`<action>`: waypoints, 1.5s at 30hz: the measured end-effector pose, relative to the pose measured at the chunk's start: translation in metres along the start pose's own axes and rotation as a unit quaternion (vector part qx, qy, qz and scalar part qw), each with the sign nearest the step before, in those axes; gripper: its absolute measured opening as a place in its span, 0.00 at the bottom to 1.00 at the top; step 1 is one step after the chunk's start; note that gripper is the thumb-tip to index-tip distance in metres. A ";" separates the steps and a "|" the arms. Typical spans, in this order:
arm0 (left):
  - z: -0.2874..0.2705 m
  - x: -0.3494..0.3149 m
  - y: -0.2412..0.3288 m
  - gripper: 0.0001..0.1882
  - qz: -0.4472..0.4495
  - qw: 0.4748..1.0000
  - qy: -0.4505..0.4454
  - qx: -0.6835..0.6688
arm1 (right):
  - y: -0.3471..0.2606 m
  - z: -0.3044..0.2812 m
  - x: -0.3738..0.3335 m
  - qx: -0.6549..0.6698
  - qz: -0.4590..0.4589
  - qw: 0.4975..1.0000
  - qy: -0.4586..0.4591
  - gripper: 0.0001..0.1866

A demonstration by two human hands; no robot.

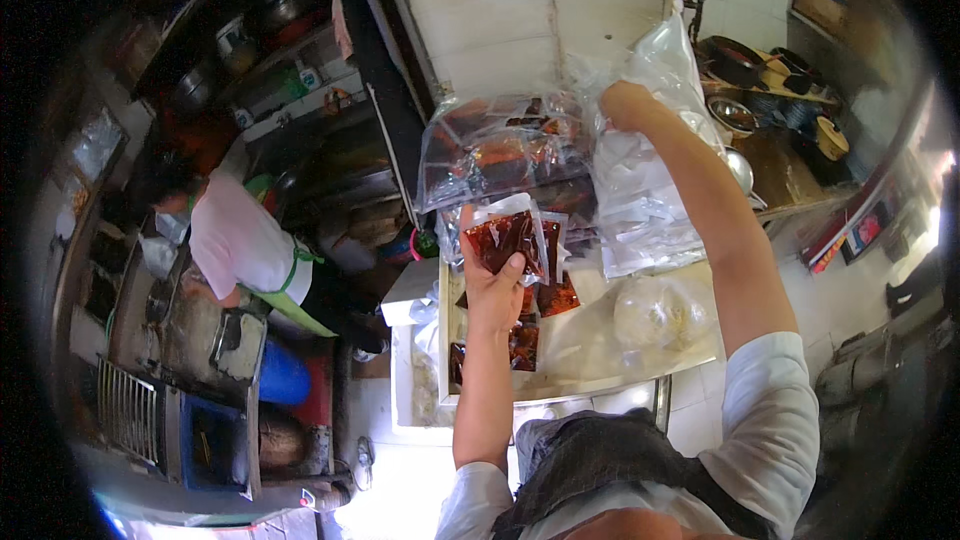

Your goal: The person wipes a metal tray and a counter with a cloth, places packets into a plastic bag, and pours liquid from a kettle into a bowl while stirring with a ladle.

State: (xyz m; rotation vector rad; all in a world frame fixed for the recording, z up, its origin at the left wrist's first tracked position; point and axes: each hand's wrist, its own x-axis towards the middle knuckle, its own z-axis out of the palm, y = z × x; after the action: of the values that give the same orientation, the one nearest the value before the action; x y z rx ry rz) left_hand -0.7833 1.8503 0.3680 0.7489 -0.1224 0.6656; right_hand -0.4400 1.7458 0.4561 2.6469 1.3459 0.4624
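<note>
My left hand [493, 285] is closed around a clear pouch of dark red sauce [506, 243], thumb across its front, above the table's left part. More sauce pouches [558, 295] lie on the table beneath and beside that hand. Behind it is a large clear plastic bag [500, 155] filled with similar red pouches. My right arm stretches far forward, and my right hand [628, 106] is curled at the upper part of a big clear bag of flat white-silver pouches [645, 190]. Its fingertips are hidden, so what they grip cannot be made out.
A clear bag with pale contents [660, 315] sits on the pale table [590, 360]. A white foam box [405, 370] stands at the table's left. Further left, a co-worker [245, 230] in a green apron bends over a counter. Pans [733, 62] stand on the right-hand counter.
</note>
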 end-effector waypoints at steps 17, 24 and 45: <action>0.083 0.025 -0.023 0.19 0.016 0.931 -0.268 0.248 | -0.070 -0.138 -0.216 0.356 -0.120 0.902 0.215 0.09; 0.107 -0.011 -0.051 0.24 -0.084 0.819 -0.418 0.384 | -0.093 -0.053 -0.376 0.277 0.147 0.909 0.275 0.29; 0.091 0.012 -0.165 0.15 -0.452 0.762 -0.216 0.411 | -0.065 0.033 -0.388 0.793 0.172 0.567 0.145 0.08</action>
State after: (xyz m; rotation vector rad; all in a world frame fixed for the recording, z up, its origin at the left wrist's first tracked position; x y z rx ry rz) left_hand -0.6636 1.7068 0.3412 1.6538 0.1354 -0.4692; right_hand -0.6939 1.4721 0.3270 4.4247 1.7078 -0.9348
